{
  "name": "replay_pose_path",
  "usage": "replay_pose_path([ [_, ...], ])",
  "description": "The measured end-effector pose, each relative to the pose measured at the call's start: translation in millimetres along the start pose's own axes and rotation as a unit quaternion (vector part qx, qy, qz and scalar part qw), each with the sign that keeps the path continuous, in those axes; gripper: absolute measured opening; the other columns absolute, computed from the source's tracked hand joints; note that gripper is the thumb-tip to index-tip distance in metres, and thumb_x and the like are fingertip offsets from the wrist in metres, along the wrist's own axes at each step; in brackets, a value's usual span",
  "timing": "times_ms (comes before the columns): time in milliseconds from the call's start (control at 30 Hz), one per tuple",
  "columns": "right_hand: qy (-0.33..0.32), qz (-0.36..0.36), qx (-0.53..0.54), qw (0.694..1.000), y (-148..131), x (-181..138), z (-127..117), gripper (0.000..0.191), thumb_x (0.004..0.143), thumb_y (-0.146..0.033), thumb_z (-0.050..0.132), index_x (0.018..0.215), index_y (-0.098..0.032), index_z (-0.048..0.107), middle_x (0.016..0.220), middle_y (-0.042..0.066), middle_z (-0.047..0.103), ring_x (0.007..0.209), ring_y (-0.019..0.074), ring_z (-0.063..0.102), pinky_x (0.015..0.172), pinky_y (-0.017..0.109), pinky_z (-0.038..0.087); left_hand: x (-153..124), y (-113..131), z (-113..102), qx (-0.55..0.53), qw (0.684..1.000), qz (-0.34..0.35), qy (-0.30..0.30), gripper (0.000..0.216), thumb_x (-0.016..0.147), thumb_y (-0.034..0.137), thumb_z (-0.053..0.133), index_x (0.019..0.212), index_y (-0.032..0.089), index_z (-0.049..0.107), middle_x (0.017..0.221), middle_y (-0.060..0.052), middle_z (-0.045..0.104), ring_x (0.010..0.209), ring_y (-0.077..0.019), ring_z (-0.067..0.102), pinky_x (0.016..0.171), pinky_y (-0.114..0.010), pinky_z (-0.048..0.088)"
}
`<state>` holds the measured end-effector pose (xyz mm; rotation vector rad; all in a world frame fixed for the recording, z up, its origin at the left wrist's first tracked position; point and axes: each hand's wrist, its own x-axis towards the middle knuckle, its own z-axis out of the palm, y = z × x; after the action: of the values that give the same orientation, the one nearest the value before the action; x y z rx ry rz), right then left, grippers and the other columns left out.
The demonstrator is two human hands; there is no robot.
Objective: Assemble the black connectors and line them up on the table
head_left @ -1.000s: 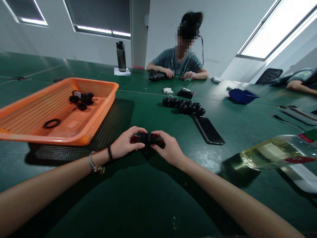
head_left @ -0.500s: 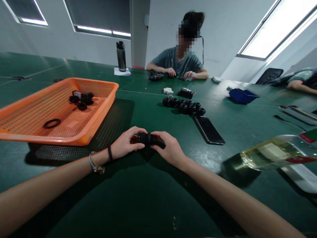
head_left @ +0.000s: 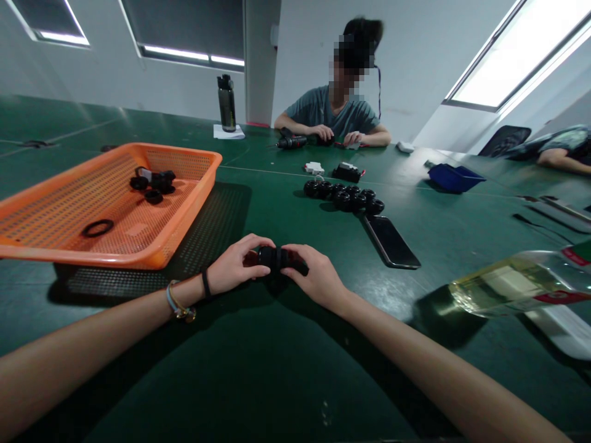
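Between my two hands is a black cylindrical part (head_left: 273, 259) with a raised band round its middle, held just above the green table (head_left: 295, 369). My left hand (head_left: 240, 264) pinches its left end between thumb and fingers. On its right end, my right hand (head_left: 311, 271) is closed, and a dark piece sticks out past that thumb. The exact kind of the part cannot be made out. Beyond the hands lies a cluster of several round, glossy black parts (head_left: 344, 195), touching a black phone (head_left: 392, 242).
An orange basket (head_left: 184, 237) at left holds black fittings (head_left: 154, 181) and a black ring (head_left: 98, 228). At right are a bottle of yellow liquid (head_left: 503, 283) and a blue bin (head_left: 455, 177). Opposite sits a person (head_left: 337, 114) beside a power drill (head_left: 290, 142); a dark bottle (head_left: 226, 104) stands farther back.
Both hands keep their grip on the black part in nearly the same place. Across the table, the person's hand by the drill has shifted slightly.
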<state>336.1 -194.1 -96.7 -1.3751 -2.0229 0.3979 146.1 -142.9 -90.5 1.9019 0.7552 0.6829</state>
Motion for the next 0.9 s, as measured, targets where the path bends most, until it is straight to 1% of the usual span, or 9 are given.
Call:
replay_pose_path([
  [133,-0.01,0.007,-0.002,1.0,-1.0,0.6,-0.7,0.031,0.074,-0.016,0.06,0.105,-0.015,0.055,0.093,0.007,0.063,0.083,0.0164,0.057,0.076,0.034,0.047,-0.1,0.1,-0.2,0.005,1.0,0.003,0.001,0.033,0.068,0.031,0.061,0.097,0.019,0.052,0.095,-0.002,0.048,0.069,-0.0113,0.052,0.061,-0.025,0.047],
  [267,-0.019,0.014,-0.007,1.0,-0.9,0.6,-0.6,0.031,0.075,-0.018,0.059,0.106,-0.016,0.055,0.093,0.006,0.063,0.082,0.016,0.057,0.075,0.033,0.047,0.0,-1.1,-0.3,0.011,1.0,0.002,-0.005,0.034,0.068,0.032,0.06,0.098,0.018,0.051,0.096,-0.002,0.047,0.064,-0.0096,0.051,0.058,-0.025,0.046],
  [400,-0.02,0.017,-0.01,1.0,0.5,0.8,0.1,0.031,0.076,-0.019,0.059,0.106,-0.015,0.056,0.092,0.006,0.063,0.081,0.0153,0.057,0.075,0.032,0.046,0.2,-1.8,-0.3,0.014,1.0,0.008,-0.002,0.034,0.069,0.031,0.06,0.098,0.017,0.051,0.095,-0.002,0.047,0.068,-0.0107,0.05,0.058,-0.023,0.045],
  [700,-0.007,-0.01,-0.021,1.0,0.7,0.8,-0.6,0.025,0.077,-0.019,0.057,0.102,-0.017,0.056,0.088,0.005,0.062,0.08,0.0149,0.056,0.073,0.031,0.047,-0.3,-0.8,0.3,0.009,1.0,0.005,-0.001,0.033,0.069,0.029,0.06,0.098,0.018,0.052,0.094,-0.002,0.048,0.069,-0.0108,0.051,0.058,-0.023,0.046],
  [833,0.004,-0.018,-0.015,1.0,1.9,-0.4,1.8,0.038,0.073,-0.017,0.06,0.11,-0.017,0.051,0.093,0.005,0.061,0.082,0.0151,0.056,0.075,0.032,0.047,0.0,-0.8,0.1,-0.001,1.0,0.001,-0.007,0.034,0.069,0.03,0.06,0.099,0.018,0.051,0.095,-0.001,0.048,0.062,-0.0084,0.051,0.057,-0.023,0.046],
  [900,0.008,-0.017,-0.009,1.0,3.0,-0.7,3.2,0.041,0.071,-0.015,0.061,0.11,-0.017,0.05,0.091,0.005,0.061,0.08,0.0144,0.056,0.075,0.031,0.047,0.1,-0.9,0.0,-0.003,1.0,-0.001,-0.01,0.035,0.068,0.03,0.06,0.099,0.018,0.051,0.095,-0.001,0.048,0.061,-0.0085,0.051,0.056,-0.023,0.046],
])
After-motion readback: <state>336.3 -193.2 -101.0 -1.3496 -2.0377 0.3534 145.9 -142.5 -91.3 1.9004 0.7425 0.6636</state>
